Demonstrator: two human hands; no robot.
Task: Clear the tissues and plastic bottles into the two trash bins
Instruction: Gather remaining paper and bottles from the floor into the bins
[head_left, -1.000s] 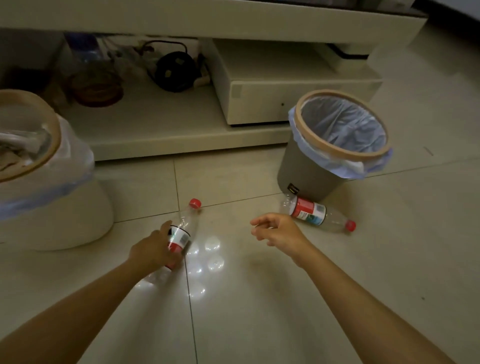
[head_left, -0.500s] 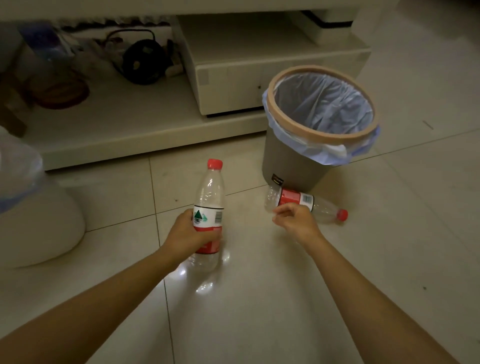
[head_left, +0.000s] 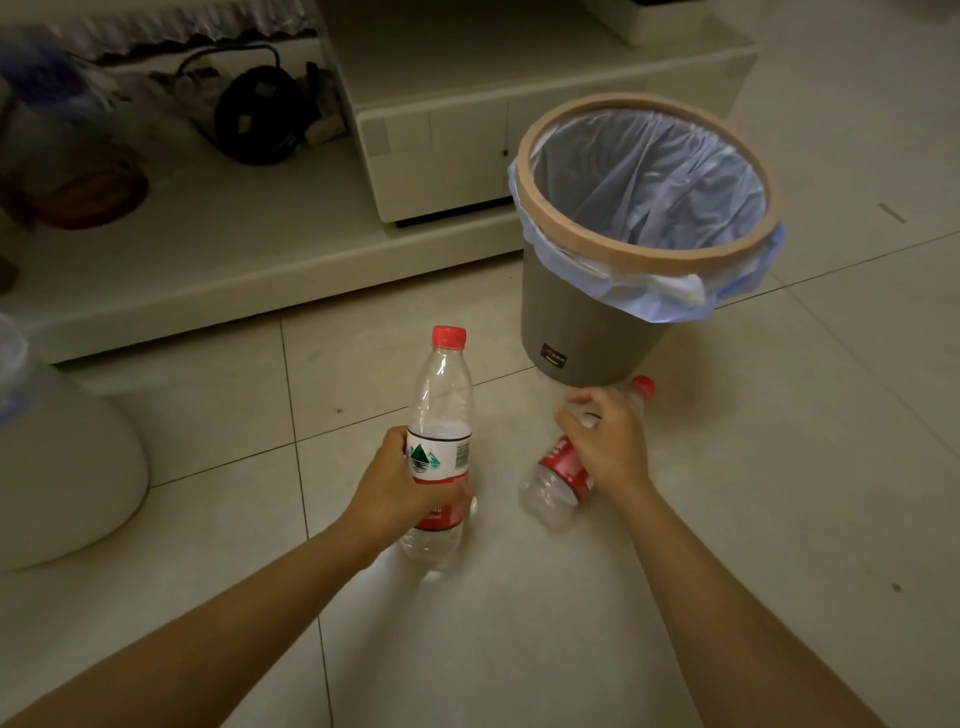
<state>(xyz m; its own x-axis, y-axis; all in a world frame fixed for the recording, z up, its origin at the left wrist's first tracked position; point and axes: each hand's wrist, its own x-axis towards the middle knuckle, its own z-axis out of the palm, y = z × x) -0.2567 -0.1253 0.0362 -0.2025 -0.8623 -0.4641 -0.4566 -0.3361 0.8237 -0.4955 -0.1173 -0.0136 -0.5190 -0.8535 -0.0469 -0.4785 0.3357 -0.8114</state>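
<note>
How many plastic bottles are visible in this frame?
2. One bottle is upright in the left hand; the other bottle is tilted in the right hand, below the grey bin.

The floor (head_left: 779, 467) is laid with pale glossy tiles with thin dark grout lines. A grey trash bin (head_left: 587, 332) with a blue liner stands upright on it. A white rounded bin (head_left: 67, 483) sits at the left edge. A low white shelf unit (head_left: 234, 260) rests on the floor behind both.
</note>
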